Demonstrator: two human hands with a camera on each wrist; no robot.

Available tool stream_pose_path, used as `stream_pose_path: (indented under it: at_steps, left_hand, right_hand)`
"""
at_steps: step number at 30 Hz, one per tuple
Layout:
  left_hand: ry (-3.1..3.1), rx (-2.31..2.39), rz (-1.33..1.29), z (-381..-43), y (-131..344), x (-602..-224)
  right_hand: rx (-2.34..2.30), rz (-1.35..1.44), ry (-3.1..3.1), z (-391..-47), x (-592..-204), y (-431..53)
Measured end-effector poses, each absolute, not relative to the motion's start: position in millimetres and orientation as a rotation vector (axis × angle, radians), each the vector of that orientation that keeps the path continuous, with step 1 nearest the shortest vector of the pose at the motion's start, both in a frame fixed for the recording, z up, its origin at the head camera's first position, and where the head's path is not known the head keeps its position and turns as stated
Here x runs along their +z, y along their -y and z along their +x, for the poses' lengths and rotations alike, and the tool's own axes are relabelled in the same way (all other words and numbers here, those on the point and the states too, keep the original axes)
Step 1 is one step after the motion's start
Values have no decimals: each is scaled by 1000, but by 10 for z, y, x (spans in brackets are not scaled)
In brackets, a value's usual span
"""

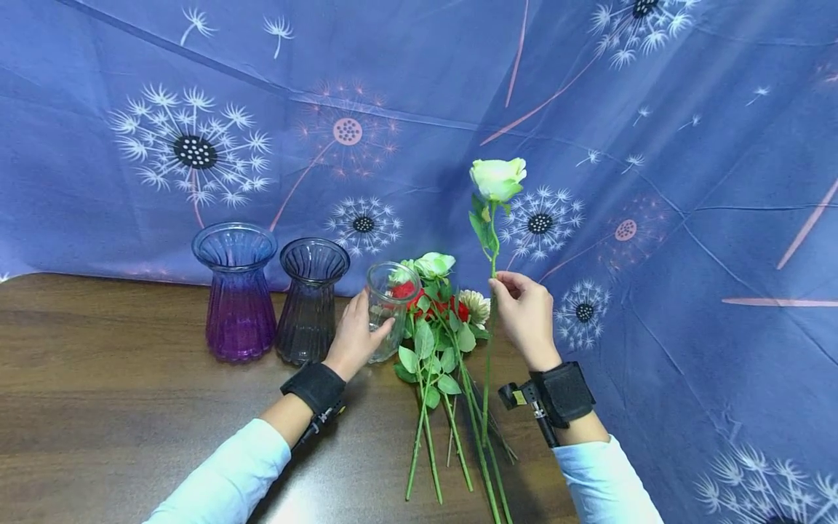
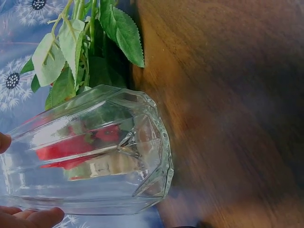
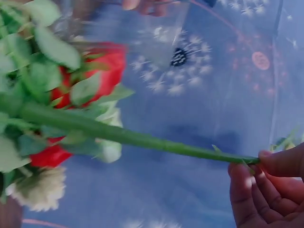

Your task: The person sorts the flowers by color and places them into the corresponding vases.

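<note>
My left hand (image 1: pixel 358 329) grips the clear glass vase (image 1: pixel 386 329) around its side, thumb to the front. In the left wrist view the vase (image 2: pixel 95 156) shows ribbed walls, and red petals are visible through it. Between thumb and fingertips, my right hand (image 1: pixel 526 313) pinches the green stem (image 3: pixel 142 140) of a pale green-white rose (image 1: pixel 499 180), bloom up. That rose stands above a pile of artificial flowers (image 1: pixel 435 342) with red, white and cream blooms, lying right of the vase with stems toward me.
Left of the clear vase stand a smoky grey vase (image 1: pixel 310 306) and, farther left, a blue-to-purple vase (image 1: pixel 241 306). All are on the brown wooden table (image 1: pixel 118 407). A blue dandelion-print cloth (image 1: pixel 419 94) hangs behind the table and along the right side.
</note>
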State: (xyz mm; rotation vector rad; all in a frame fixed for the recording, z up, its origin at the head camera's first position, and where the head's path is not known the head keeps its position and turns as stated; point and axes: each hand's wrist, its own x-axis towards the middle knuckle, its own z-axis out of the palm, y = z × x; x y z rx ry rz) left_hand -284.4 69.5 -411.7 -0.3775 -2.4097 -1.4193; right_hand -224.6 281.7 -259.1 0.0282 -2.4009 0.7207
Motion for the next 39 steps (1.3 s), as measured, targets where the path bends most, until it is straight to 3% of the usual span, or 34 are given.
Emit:
stream_pose_path:
  at_steps: [8, 24, 39]
  left_hand:
    - [2440, -1425, -376, -2840, -689, -4107]
    - [2366, -1399, -389, -2835, -704, -4141]
    - [2393, -1387, -379, -2860, -699, -4138]
  right_hand:
    - [958, 126, 2251, -2422, -2225, -2563]
    - [1006, 315, 1918, -2596, -1523, -2122]
    - [1151, 396, 1734, -2753, -1455, -1901]
